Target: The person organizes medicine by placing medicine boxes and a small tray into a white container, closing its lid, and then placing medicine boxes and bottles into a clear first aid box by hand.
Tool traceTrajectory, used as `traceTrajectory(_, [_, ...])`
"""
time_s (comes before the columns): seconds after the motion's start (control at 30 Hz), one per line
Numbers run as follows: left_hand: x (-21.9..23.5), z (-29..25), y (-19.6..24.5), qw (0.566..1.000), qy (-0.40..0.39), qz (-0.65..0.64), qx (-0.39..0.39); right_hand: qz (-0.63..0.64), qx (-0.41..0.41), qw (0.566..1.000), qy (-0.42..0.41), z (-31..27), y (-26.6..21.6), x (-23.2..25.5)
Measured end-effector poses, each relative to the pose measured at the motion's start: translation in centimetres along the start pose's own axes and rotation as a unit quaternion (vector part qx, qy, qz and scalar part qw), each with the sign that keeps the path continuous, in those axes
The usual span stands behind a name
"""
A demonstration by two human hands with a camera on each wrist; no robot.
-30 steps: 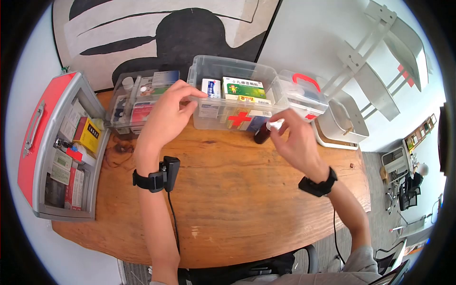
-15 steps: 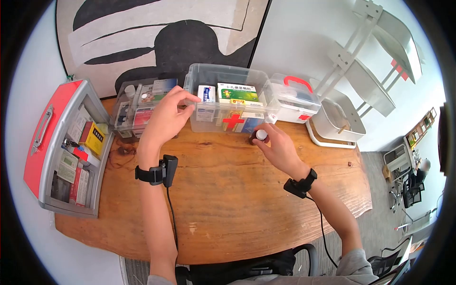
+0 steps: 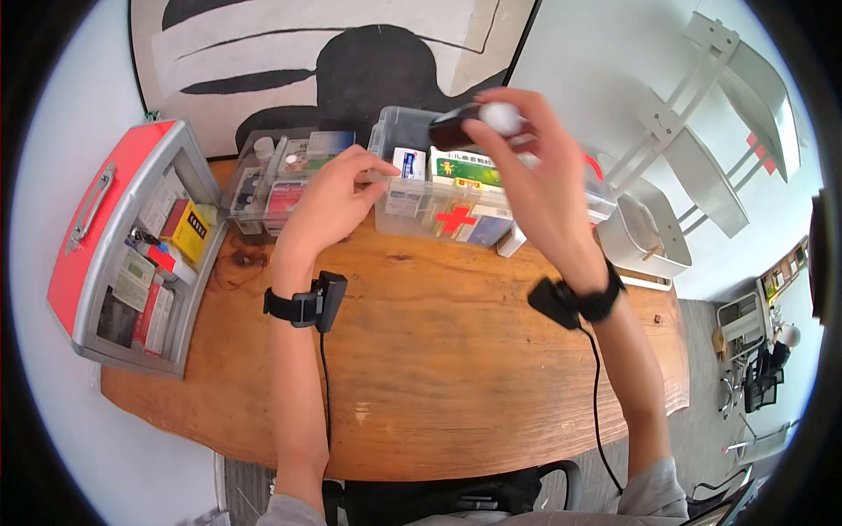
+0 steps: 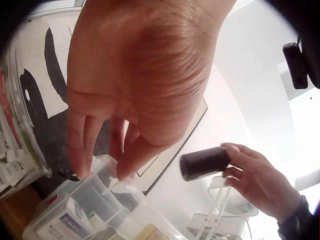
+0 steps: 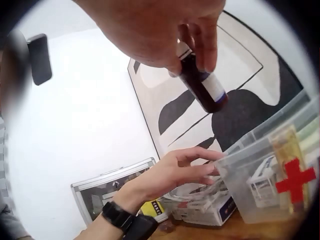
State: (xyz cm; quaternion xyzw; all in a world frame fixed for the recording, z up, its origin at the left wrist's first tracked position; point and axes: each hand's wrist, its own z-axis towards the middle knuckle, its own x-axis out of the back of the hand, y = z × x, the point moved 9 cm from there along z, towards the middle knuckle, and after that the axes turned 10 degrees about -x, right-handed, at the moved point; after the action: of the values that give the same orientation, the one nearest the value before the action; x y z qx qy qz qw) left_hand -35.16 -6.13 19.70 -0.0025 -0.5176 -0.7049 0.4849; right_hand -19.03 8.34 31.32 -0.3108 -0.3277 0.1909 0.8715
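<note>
In the head view my right hand (image 3: 548, 167) grips a dark brown bottle (image 3: 452, 130) with a white cap, held tilted above the clear plastic box (image 3: 417, 219) with a red cross. The right wrist view shows the bottle (image 5: 204, 85) between thumb and fingers, with a pale label around it. My left hand (image 3: 338, 197) is at the box's left end, its thumb and fingers (image 4: 80, 162) pinching the rim. Inside the box stand a green-and-white medicine carton (image 3: 465, 167) and a small white-and-blue carton (image 3: 408, 164).
A red-and-silver case (image 3: 132, 254) holding medicine packs stands at the left. Behind my left hand sits another clear box (image 3: 246, 215) with bottles and cartons. A small white item (image 3: 511, 239) lies before the red-cross box; a white bin (image 3: 645, 232) is at the right.
My right hand has taken hold of the brown bottle at the box's front right and lifted it up over the box. The left hand has stayed at the rim.
</note>
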Motion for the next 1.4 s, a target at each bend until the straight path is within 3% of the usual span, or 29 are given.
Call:
traceTrajectory(0.03, [0.0, 0.0, 0.1, 1.000, 0.000, 0.004, -0.005, -0.030, -0.042, 0.998, -0.036, 1.7, 0.6, -1.4])
traceTrajectory(0.17, [0.1, 0.0, -0.3, 0.999, 0.026, -0.030, 0.007, -0.087, -0.049, 0.979, -0.179, 5.9, 6.5, -8.8])
traceTrajectory(0.2, [0.1, -0.1, -0.5, 0.999, 0.021, -0.027, 0.018, -0.086, -0.048, 0.979, -0.179, 6.7, 6.6, -9.5])
traceTrajectory(0.27, [0.2, -0.1, -0.3, 0.999, 0.020, -0.037, 0.021, -0.157, -0.166, 0.899, -0.373, 5.5, 9.7, -13.8])
traceTrajectory(0.3, [0.2, -0.1, -0.3, 0.998, 0.019, -0.047, 0.021, -0.155, -0.167, 0.899, -0.374, 5.7, 10.2, -14.7])
traceTrajectory(0.37, [0.2, -0.1, -0.5, 0.999, 0.016, -0.036, 0.013, -0.204, -0.090, 0.884, -0.410, 5.6, 10.6, -16.9])
traceTrajectory(0.43, [0.1, 0.0, -0.4, 1.000, 0.013, -0.025, 0.001, -0.196, -0.085, 0.888, -0.408, 5.8, 9.8, -17.2])
traceTrajectory(0.5, [0.1, 0.0, -0.5, 1.000, 0.014, -0.026, 0.009, -0.134, -0.246, 0.811, -0.514, 3.9, 11.4, -17.7])
traceTrajectory(0.6, [0.2, 0.1, -0.1, 0.999, 0.015, -0.033, -0.005, -0.116, -0.220, 0.819, -0.516, 3.7, 11.0, -17.6])
traceTrajectory(0.63, [0.2, 0.1, 0.0, 0.999, 0.015, -0.034, -0.004, -0.117, -0.221, 0.819, -0.517, 3.7, 11.2, -17.1])
traceTrajectory(0.7, [0.2, -0.1, -0.2, 0.999, 0.015, -0.047, 0.010, -0.017, -0.187, 0.872, -0.451, 5.2, 10.9, -14.5])
traceTrajectory(0.77, [0.4, 0.0, -0.5, 0.999, 0.016, -0.033, -0.011, -0.027, -0.130, 0.938, -0.320, 7.1, 9.2, -8.3])
traceTrajectory(0.83, [0.2, -0.2, -0.4, 0.999, 0.014, -0.025, -0.034, -0.020, -0.111, 0.987, -0.113, 6.9, 9.0, -0.3])
traceTrajectory(0.9, [0.1, -0.1, -0.2, 0.999, 0.010, -0.038, -0.004, -0.110, -0.054, 0.991, 0.049, 3.7, 9.3, 5.8])
traceTrajectory(0.97, [0.0, 0.0, -0.2, 0.999, 0.007, -0.044, 0.001, -0.173, -0.076, 0.976, 0.105, -1.5, 11.3, 8.7])
traceTrajectory(1.03, [0.1, 0.0, -0.6, 0.999, 0.006, -0.044, 0.008, -0.216, -0.187, 0.958, 0.032, -6.7, 15.2, 7.9])
traceTrajectory(1.13, [-0.2, 0.0, -0.9, 0.999, 0.002, -0.033, -0.009, -0.227, -0.223, 0.948, 0.002, -10.8, 17.6, 4.9])
traceTrajectory(1.23, [-0.1, 0.0, -0.4, 0.998, 0.017, -0.040, -0.036, -0.224, -0.207, 0.952, 0.011, -10.7, 18.6, 2.8])
traceTrajectory(1.4, [-0.1, -0.1, -0.6, 0.999, 0.012, -0.035, -0.002, -0.225, -0.250, 0.941, -0.031, -10.0, 19.9, 2.3])
